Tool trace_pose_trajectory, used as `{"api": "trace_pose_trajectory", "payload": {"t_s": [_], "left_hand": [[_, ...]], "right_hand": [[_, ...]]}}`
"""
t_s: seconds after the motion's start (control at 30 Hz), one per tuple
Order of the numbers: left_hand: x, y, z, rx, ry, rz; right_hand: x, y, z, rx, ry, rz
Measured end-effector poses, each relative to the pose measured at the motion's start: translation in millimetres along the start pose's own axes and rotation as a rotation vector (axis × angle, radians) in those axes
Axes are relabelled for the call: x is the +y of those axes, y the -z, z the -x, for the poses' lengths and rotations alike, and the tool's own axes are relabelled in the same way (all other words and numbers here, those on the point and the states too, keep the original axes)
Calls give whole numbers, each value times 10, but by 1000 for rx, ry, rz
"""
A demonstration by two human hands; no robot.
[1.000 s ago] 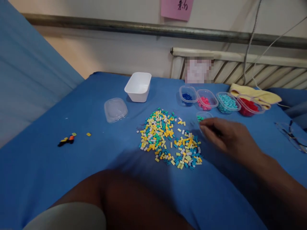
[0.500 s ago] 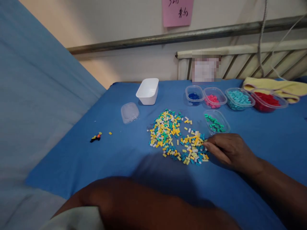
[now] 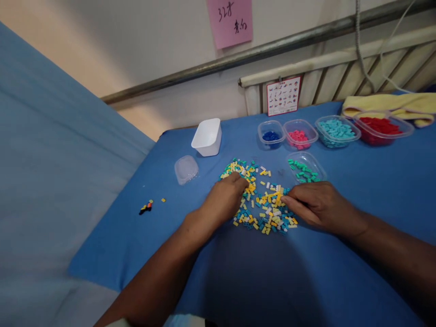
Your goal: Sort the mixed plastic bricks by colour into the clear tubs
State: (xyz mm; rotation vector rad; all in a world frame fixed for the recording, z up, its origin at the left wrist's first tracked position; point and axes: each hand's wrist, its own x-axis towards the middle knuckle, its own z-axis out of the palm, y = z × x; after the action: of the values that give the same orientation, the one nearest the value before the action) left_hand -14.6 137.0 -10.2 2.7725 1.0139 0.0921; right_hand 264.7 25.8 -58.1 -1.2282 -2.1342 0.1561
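Observation:
A loose heap of small plastic building bricks (image 3: 269,218) in yellow, pale yellow, white, teal and green lies on the blue-covered table. My left hand (image 3: 228,195) reaches onto the heap's left part, fingers bent and drawn together among the bricks; its fingertips are partly hidden. At the heap's right edge, my right hand (image 3: 316,204) has thumb and forefinger pinched beside some yellow bricks (image 3: 278,197). Whatever is between those fingers is too small to make out. Just behind the right hand sits a shallow clear tub (image 3: 315,163) with green bricks.
Clear tubs of dark blue (image 3: 271,136), pink (image 3: 299,139), light blue (image 3: 337,129) and red bricks (image 3: 379,126) line the back. A white container (image 3: 207,138) and clear lid (image 3: 186,170) stand left. A small black-and-yellow brick cluster (image 3: 146,208) lies far left. A yellow cloth (image 3: 384,105) is back right.
My left hand has come up from the near edge onto the heap's left part. My right hand has shifted slightly left, still pinched. The view has tilted.

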Motion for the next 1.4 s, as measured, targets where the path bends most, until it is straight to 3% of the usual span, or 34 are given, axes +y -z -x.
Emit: {"api": "trace_pose_trajectory", "payload": {"t_s": [0.07,0.13,0.23,0.43,0.67,0.77,1.17,1.3,1.4], "left_hand": [[-12,20,-73,24,-42,60],[-74,77,-108,122,-64,110],[-195,112,-74,216,-37,101],[-195,-72,-75,-165,27,7],[-192,-88,-554,-181,51,-61],[-172,-55,-637,-193,54,-68],[419,-163,-136,-247,-114,-37],[605,-213,-104,-276,-154,-6],[587,-192,-121,-235,-149,-26]], "right_hand": [[6,5,3,-7,-10,-22],[11,10,5,-8,-22,-43],[11,12,1,-17,-22,-40],[-10,7,-18,-12,15,-5],[0,9,-20,-34,17,-1],[12,-1,-18,-29,24,17],[5,4,-23,-2,40,7],[8,9,2,-2,22,-10],[12,19,22,-3,17,-9]]}}
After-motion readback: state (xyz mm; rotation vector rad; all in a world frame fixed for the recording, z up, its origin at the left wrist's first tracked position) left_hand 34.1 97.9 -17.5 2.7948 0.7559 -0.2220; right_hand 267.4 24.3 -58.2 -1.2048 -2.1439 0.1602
